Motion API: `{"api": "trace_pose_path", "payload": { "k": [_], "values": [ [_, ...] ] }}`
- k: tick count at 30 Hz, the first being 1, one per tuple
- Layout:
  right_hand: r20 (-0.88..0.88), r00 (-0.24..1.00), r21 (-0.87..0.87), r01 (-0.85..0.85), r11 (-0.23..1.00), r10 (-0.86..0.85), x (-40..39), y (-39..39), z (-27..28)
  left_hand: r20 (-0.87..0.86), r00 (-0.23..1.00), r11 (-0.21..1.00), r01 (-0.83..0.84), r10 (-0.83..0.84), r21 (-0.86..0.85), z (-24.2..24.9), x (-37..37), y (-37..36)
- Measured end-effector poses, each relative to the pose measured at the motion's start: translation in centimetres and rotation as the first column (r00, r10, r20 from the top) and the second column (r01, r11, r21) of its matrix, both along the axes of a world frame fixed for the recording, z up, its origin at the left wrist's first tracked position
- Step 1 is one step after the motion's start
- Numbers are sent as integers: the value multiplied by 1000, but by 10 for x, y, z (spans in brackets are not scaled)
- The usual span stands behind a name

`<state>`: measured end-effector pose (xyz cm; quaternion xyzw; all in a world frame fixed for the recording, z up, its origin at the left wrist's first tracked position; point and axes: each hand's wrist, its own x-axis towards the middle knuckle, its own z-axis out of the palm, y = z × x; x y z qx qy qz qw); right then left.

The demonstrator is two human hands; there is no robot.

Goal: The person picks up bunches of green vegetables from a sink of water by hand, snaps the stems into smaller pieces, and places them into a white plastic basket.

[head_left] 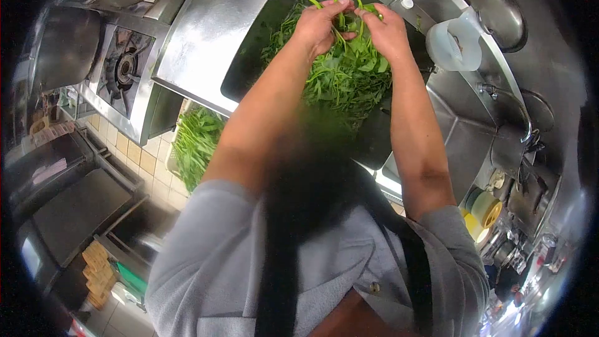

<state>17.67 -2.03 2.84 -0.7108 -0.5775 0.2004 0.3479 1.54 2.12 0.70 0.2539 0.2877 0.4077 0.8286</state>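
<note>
A heap of leafy greens point(342, 90) fills the middle of the sink point(244, 72), its smaller, darker foliage spreading toward the left edge. Near the far edge, a loose bunch of stems point(361, 28), pale green with broader bright leaves, is held above the heap.

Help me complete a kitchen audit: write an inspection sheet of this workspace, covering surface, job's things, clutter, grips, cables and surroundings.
Surface: steel counter, shiny, beside the dark sink basin.
Job's things: leafy greens heaped in the basin; more greens below the counter's edge.
Clutter: translucent jug beside the basin; yellow-lidded container among crowded items.
Grips: left grip and right grip both hold green stems.
Cables: nothing seen.
Surroundings: stove burner, tiled floor.
</note>
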Motion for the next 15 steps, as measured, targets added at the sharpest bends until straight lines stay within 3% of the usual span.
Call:
{"api": "trace_pose_path", "payload": {
  "k": [6, 8, 12, 14, 15],
  "values": [
    [-205, 978, -196, 3, 981, -44, 6, -1, 12, -53, 996, 995, 82, -78, 64, 2, -5, 1],
    [-11, 997, -190, -77, 979, 76, 6, -1, 13, -109, 990, 989, 96, -84, 110, 5, -3, -1],
    [193, 976, -120, -74, 990, 96, 3, 0, -3, -207, 977, 978, 92, -52, 186, 8, 4, -1],
    [-270, 962, -137, -4, 991, -34, 1, 0, 0, -182, 982, 985, 78, -49, 154, 11, 9, -1],
    [-270, 962, -138, -5, 990, -33, 1, -1, 1, -157, 987, 991, 65, -45, 121, 12, 10, -1]
  ]
}}
